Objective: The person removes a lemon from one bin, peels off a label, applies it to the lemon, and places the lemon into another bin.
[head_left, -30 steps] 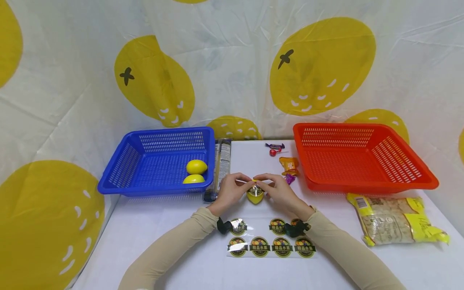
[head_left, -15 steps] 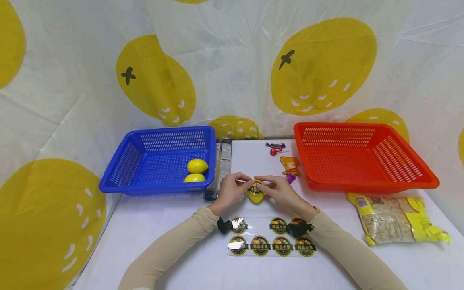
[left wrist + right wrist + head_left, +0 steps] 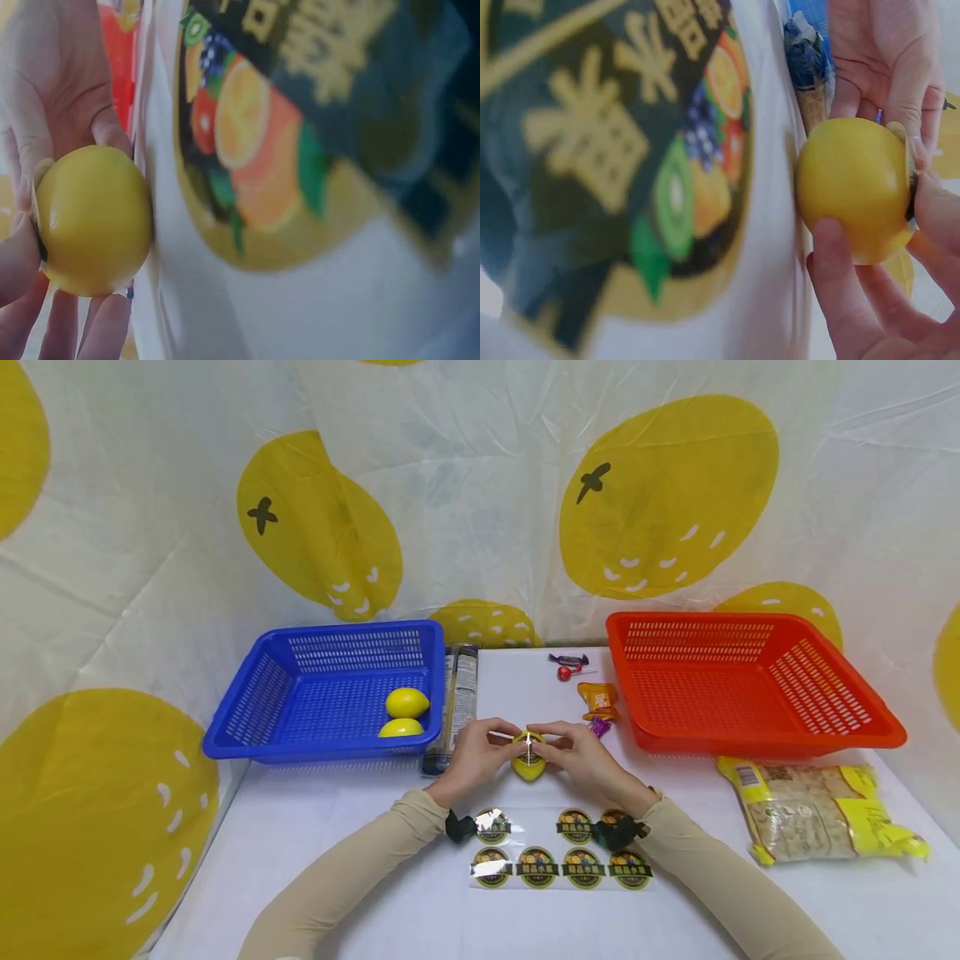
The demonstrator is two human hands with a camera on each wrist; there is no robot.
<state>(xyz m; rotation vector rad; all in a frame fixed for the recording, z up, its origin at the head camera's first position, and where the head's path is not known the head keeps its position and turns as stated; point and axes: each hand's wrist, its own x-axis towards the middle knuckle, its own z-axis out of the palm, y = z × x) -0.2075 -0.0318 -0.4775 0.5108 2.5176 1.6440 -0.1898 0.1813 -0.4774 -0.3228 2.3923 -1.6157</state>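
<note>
A yellow lemon [image 3: 529, 770] rests on the white table between my two hands, with a round dark fruit sticker [image 3: 528, 749] on its upper side. My left hand [image 3: 477, 758] holds it from the left, fingers curled around it and thumb at the sticker. From the right, my right hand [image 3: 588, 767] grips the same lemon, its thumb also on the sticker. In the left wrist view the lemon [image 3: 97, 217] shows its smooth side, and the sticker's edge stands slightly off the peel. The right wrist view shows the lemon [image 3: 855, 191] between fingers of both hands.
A clear sheet of round stickers [image 3: 537, 868] lies under my wrists. Two lemons [image 3: 407, 703] sit in the blue basket [image 3: 322, 745] at left. A red basket [image 3: 765, 743], a yellow bag [image 3: 817, 814], wrapped candies [image 3: 598, 700] and a long packet [image 3: 463, 693] lie around.
My thumbs have shifted slightly over the sticker, and its glare has changed. Both hands stay at nearly the same place around the lemon.
</note>
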